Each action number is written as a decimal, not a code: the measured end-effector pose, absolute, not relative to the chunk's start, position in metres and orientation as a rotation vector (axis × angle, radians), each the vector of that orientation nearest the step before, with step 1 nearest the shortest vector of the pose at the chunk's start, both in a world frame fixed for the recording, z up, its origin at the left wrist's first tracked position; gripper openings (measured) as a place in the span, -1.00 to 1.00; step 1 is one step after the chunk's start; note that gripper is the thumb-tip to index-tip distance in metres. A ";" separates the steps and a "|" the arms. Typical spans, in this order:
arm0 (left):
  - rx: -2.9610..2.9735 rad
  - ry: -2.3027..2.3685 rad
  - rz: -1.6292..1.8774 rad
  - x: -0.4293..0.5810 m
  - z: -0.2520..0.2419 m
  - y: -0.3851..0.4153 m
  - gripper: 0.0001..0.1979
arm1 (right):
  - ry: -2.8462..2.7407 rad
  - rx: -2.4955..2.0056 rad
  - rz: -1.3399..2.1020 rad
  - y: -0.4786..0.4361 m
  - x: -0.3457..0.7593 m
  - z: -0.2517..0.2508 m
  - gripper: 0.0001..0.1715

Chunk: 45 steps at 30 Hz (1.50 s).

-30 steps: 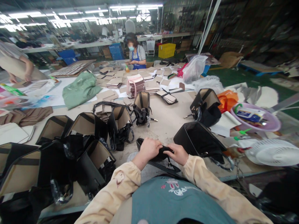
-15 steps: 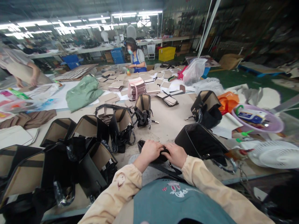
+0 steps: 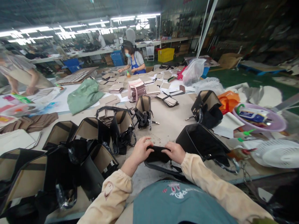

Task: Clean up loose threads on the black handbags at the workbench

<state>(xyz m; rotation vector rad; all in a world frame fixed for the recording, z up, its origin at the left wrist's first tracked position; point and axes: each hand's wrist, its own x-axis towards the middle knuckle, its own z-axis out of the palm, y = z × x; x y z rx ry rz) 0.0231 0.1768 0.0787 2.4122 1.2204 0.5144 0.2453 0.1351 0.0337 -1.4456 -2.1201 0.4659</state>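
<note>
Near the table's front edge, in the head view, a black handbag (image 3: 158, 154) lies in front of me, its upper rim between both hands. My left hand (image 3: 141, 150) pinches the rim at its left end, thumb toward the inside. At the right end, my right hand (image 3: 175, 151) grips the same rim with thumb and fingers. The lower part of this bag is partly hidden against my apron (image 3: 177, 205). Just right of my right hand stands a larger black bag (image 3: 198, 143), its mouth facing up.
Several unfinished black bags with tan insides (image 3: 28, 183) crowd the left. Another bag (image 3: 205, 107) stands at the right, near a purple basin (image 3: 273, 124) and a white fan (image 3: 277, 152). Card stacks (image 3: 136, 90) lie farther back, where a co-worker (image 3: 135, 60) sits.
My hands were close together on the bag's rim; now they are apart at its two ends. My left hand has moved left, and the rim between them shows.
</note>
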 end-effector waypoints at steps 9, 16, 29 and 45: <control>2.478 1.304 0.417 0.033 0.078 0.175 -0.87 | -2.120 -1.438 0.485 0.141 0.248 0.031 -0.69; 2.528 1.283 0.350 0.034 0.079 0.177 -0.83 | -2.085 -1.439 0.529 0.144 0.251 0.030 -0.68; 2.553 1.428 0.241 0.043 0.078 0.179 -0.76 | -2.066 -1.455 0.612 0.150 0.253 0.032 -0.69; 2.557 1.509 0.229 0.042 0.077 0.176 -0.71 | -2.081 -1.464 0.616 0.151 0.252 0.034 -0.68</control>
